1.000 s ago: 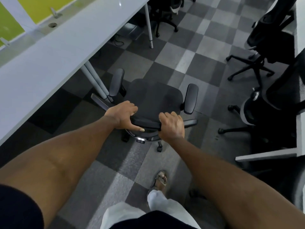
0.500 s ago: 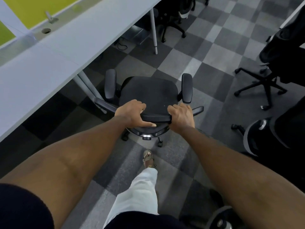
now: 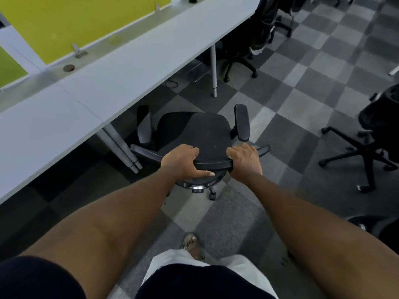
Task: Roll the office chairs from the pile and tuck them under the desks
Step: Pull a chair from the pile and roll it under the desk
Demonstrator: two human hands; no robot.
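Head view, looking down. A black chair [image 3: 198, 132] stands on the grey checkered floor [image 3: 302, 100], just beside the long white surface [image 3: 108, 83]. Its seat is out in the open. Its left armrest appears to sit right at the surface's edge, though the angle makes this hard to judge. The left hand [image 3: 183, 162] and right hand [image 3: 243, 158] both grip the top of the chair's backrest, fingers curled over it. A sandalled foot [image 3: 191, 244] is on the floor behind the chair. A second chair [image 3: 375, 134] stands well apart at right.
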